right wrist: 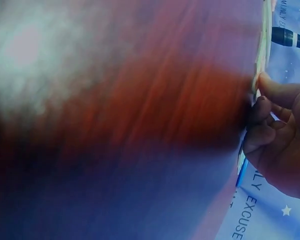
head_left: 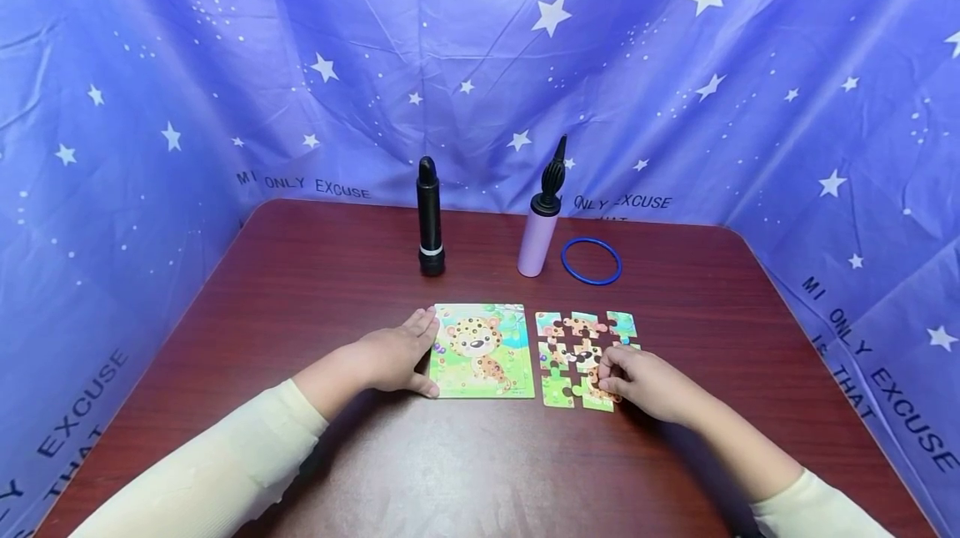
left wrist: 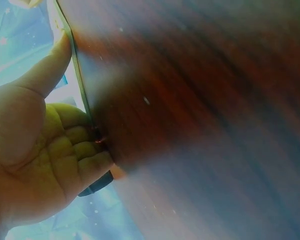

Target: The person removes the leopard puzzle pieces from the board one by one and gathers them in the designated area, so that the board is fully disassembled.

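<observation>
A square picture board (head_left: 480,350) with a cartoon leopard lies on the table. My left hand (head_left: 397,354) rests at its left side, fingers at the upper corner and thumb at the lower one; the left wrist view shows that hand (left wrist: 45,135) with its fingers extended along the board's edge. To the right of the board lie loose jigsaw pieces (head_left: 557,390) with parts of the same leopard, set out in rough rows with gaps. Over the lower right pieces, my right hand (head_left: 648,379) pinches a jigsaw piece (head_left: 602,384), partly hidden by the fingers. The right wrist view shows this hand (right wrist: 285,135) with curled fingers.
Behind the board stands a black cylinder (head_left: 430,221) with a pale band. A purple hand pump (head_left: 538,242) with a black top stands behind the pieces, beside a blue ring (head_left: 564,264). A starry blue curtain (head_left: 480,62) encloses the dark red table (head_left: 337,288).
</observation>
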`<state>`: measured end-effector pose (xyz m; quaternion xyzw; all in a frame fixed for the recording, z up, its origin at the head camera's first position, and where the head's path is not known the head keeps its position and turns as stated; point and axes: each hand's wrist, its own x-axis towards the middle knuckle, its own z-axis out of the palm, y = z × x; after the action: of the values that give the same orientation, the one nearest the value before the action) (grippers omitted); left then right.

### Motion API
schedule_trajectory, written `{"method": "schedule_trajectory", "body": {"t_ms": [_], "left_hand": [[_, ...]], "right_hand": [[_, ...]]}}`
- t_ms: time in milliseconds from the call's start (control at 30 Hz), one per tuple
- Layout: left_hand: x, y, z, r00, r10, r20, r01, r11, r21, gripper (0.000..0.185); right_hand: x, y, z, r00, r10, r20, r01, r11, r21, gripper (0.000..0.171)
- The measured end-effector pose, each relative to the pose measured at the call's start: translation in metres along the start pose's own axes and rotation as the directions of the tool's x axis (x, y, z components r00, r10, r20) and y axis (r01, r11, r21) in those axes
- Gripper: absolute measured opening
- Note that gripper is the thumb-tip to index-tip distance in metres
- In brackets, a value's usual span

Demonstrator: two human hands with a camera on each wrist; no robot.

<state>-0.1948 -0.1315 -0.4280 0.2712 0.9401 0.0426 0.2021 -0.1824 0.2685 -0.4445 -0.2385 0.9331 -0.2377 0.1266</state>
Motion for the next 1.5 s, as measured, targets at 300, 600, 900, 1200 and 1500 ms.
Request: {"method": "schedule_trajectory", "body": {"t_ms": [300, 600, 900, 1200, 1500], "left_hand": [[0.000, 0.000, 0.000, 1.000, 0.006, -0.010, -0.006, 1.000, -0.002, 0.108], [0.001, 0.000, 0.000, 1.000, 0.008, -0.014, -0.008, 1.000, -0.002, 0.108], [0.002, -0.001, -0.001, 1.000, 0.009, -0.003, -0.009, 1.000, 0.003, 0.108], [0.000, 0.000, -0.002, 1.000, 0.005, 0.000, -0.005, 1.000, -0.010, 0.107], [0.000, 0.000, -0.001, 1.000, 0.002, -0.003, -0.002, 1.000, -0.018, 0.107]], "right_hand": [[0.003, 0.001, 0.000, 0.999, -0.014, -0.029, 0.012, 0.998, -0.066, 0.016], [0.004, 0.002, -0.004, 1.000, -0.029, -0.011, 0.027, 0.992, -0.124, 0.020], [0.005, 0.000, -0.007, 1.000, -0.008, 0.012, 0.009, 0.996, -0.091, 0.018], [0.018, -0.019, -0.011, 0.997, 0.001, -0.075, -0.005, 0.999, -0.054, 0.005], [0.050, -0.071, 0.004, 0.993, -0.115, 0.005, 0.115, 0.992, -0.056, 0.040]]}}
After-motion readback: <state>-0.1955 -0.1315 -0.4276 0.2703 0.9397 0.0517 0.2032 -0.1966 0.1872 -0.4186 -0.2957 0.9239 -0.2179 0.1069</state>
